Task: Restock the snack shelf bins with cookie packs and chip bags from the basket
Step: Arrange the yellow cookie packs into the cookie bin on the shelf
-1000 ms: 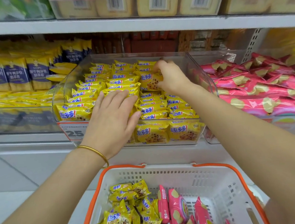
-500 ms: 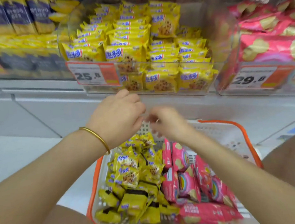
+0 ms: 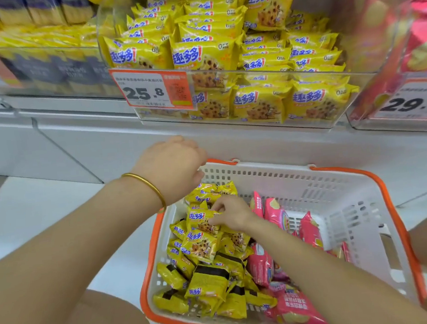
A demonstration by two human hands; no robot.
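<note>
One basket (image 3: 338,203) at 5 o'clock. Two hands: left hand (image 3: 171,165) near centre, right hand (image 3: 233,212) at 6 o'clock, one cookie pack (image 3: 200,220) pinched there. One bangle (image 3: 145,185). Three bins (image 3: 366,34) from 10 to 2 o'clock. Three price tags (image 3: 150,90), at 9, 12 and 3 o'clock. Loose yellow packs (image 3: 209,282) and pink bags (image 3: 295,306): too heaped to count.

Left forearm (image 3: 73,244): bare, enters from lower left, angled up and right. Gold bangle (image 3: 145,186) on the wrist. Left hand (image 3: 172,167): back facing the camera, fingers bent under and out of sight, so its grip cannot be judged. Right forearm (image 3: 317,263): bare, enters from lower right, angled up and left. Right hand (image 3: 230,213): lower in frame than the left, knuckles up, thumb and fingertips pinching a yellow cookie pack (image 3: 201,220).
</note>
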